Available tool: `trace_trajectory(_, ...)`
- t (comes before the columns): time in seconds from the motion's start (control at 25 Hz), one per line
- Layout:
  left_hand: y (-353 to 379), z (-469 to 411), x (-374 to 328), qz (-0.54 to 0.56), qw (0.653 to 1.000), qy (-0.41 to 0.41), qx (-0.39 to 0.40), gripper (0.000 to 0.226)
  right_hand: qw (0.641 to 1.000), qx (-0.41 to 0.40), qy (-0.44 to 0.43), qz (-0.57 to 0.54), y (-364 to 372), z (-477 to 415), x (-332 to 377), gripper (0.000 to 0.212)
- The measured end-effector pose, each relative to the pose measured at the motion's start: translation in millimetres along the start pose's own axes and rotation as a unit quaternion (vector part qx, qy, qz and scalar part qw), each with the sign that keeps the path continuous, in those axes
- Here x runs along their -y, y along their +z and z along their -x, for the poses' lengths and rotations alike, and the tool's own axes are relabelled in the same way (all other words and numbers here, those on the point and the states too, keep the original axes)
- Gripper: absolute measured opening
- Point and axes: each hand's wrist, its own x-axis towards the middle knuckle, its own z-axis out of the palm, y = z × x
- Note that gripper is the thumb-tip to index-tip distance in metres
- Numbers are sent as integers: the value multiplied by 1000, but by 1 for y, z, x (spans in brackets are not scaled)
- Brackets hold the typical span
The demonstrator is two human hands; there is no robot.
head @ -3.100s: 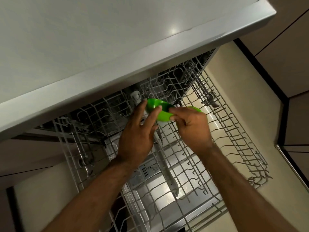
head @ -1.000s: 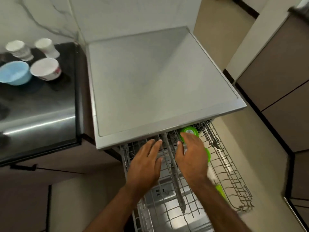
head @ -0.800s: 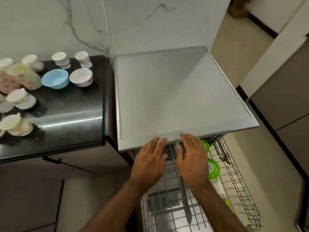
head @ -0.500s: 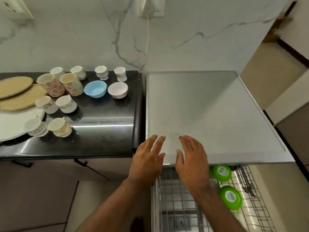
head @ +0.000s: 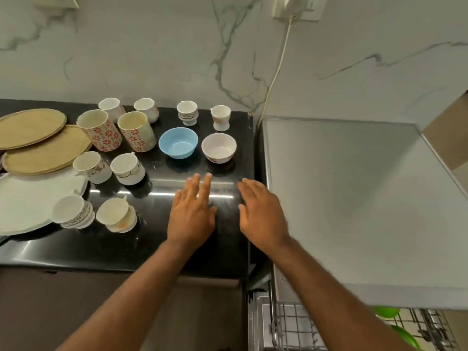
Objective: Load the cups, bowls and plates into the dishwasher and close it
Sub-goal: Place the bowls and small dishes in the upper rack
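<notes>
Both hands, the left hand (head: pixel 191 214) and right hand (head: pixel 262 214), reach out empty with flat fingers, and next must grab the far white bowl (head: pixel 219 147).

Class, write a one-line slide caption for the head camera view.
Empty left hand and right hand hover over the black counter near a blue bowl and white bowl.

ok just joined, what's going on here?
A person is mid-way through loading a dishwasher. The left hand and right hand are both open and empty over the glossy black countertop, just short of the light blue bowl and the white patterned bowl. The white cups and tan round plates sit unloaded. The pulled-out wire dishwasher rack, lower right, already holds two green dishes.
</notes>
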Motion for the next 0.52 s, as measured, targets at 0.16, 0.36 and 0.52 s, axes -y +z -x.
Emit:
trace_trajectory(0.16,-2,-77,45,-58,998,-28,13,87,997,45,-12,54,25,-84,14,77)
trace_trajectory(0.36,-6,-130,66,-119,991,-46,45,53,991,124,-8,49,43,-133,13,75)
trace_trajectory(0.52,-15,-129,68,-114,993,-31,10,15,992,120,-12,25,52,-133,4,61)
